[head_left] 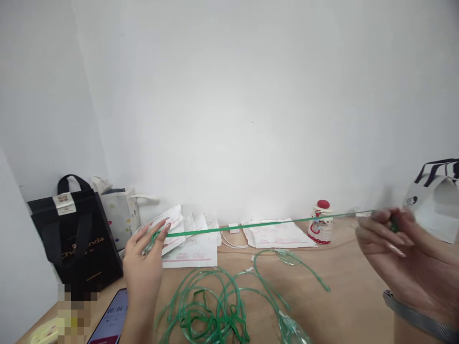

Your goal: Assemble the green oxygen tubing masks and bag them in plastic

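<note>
A narrow green strap (222,230) stretches nearly level in the air across the table, between my two hands. My left hand (143,255) holds its left end, and a bit of clear green plastic shows between the fingers. My right hand (405,239), slightly blurred, pinches the other end, with some green bunched at the fingertips. Below the strap lies a tangled coil of clear green tubing (215,274) with loose green straps (234,319) on it. Clear green plastic pieces rest near it, one at the front (292,332) and another farther back (288,258).
White printed packets (193,255) and another flat packet (278,235) lie along the wall. A white-and-red bottle (321,224) stands at the back right. Bags flank the table, a black one (79,239) left and a white one (435,205) right. A phone (111,317) lies front left.
</note>
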Tool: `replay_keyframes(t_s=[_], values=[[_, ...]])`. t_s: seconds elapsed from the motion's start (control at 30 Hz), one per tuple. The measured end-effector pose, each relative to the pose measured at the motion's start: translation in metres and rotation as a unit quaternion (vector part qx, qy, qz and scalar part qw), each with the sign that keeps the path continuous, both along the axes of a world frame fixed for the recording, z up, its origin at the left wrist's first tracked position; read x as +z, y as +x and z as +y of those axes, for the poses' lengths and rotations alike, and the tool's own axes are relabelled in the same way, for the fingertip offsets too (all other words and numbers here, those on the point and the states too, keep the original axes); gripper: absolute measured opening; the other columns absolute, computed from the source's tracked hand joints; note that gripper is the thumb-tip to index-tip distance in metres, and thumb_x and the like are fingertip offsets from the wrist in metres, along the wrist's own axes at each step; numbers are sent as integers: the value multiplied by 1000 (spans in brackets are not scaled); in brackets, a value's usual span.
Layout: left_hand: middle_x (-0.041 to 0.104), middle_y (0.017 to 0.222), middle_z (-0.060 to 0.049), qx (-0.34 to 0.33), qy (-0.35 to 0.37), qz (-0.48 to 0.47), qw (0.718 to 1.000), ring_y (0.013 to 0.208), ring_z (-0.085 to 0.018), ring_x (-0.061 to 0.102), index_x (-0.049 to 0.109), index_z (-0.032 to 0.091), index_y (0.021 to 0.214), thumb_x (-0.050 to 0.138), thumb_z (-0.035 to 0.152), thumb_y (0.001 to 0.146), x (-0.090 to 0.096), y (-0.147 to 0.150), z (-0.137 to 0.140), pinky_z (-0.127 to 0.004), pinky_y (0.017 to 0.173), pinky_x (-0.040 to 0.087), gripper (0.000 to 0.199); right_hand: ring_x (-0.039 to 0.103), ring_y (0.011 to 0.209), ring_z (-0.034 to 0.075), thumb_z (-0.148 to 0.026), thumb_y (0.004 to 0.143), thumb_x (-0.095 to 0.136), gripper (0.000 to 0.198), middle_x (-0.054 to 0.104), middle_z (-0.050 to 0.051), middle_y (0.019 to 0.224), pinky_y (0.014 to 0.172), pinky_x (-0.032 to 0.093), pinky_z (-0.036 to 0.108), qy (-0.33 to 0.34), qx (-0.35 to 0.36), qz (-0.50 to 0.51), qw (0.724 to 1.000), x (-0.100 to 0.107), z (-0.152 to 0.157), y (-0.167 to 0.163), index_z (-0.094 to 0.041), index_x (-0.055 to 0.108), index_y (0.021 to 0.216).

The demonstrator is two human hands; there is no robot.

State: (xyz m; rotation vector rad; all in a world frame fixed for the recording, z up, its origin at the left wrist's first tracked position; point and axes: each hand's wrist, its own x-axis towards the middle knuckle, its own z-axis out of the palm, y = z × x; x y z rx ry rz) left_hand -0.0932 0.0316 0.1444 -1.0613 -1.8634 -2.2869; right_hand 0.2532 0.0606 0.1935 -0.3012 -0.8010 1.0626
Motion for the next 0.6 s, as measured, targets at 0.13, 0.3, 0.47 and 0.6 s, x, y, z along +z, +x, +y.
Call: replay_keyframes(t_s=[0.13, 0.3, 0.47, 0.6], values=[[62, 111, -5, -67, 7, -44, 997, 112, -28, 49, 69, 25, 94, 65, 42, 67, 2, 5, 0, -40, 89, 47, 32, 57, 88, 14, -10, 74, 44, 36, 55, 3, 120, 62, 51, 23, 57, -76, 19, 995, -1, 0, 0, -19, 63, 102], [60, 116, -2, -243, 58, -197, 948, 114, -26, 48, 67, 23, 91, 64, 41, 70, 14, 17, -6, -36, 84, 51, 29, 54, 98, 9, -6, 76, 49, 34, 51, -8, 124, 73, 47, 20, 92, -124, -1, 988, 1, -1, -10, -32, 67, 89], [55, 125, -4, -367, 49, -229, 900, 118, -26, 45, 65, 21, 98, 59, 41, 75, 24, 31, -13, -33, 88, 49, 31, 57, 70, 11, -28, 65, 73, 6, 61, 0, 73, 59, 48, 22, 63, -88, -53, 993, -2, 7, -21, -25, 68, 65], [55, 126, -1, -386, 43, -255, 886, 118, -21, 46, 66, 23, 97, 61, 32, 76, 25, 47, -14, -29, 97, 42, 24, 62, 79, 15, -30, 61, 75, 17, 67, 2, 81, 62, 51, 22, 34, -11, -155, 987, -9, 7, -37, -24, 69, 76]])
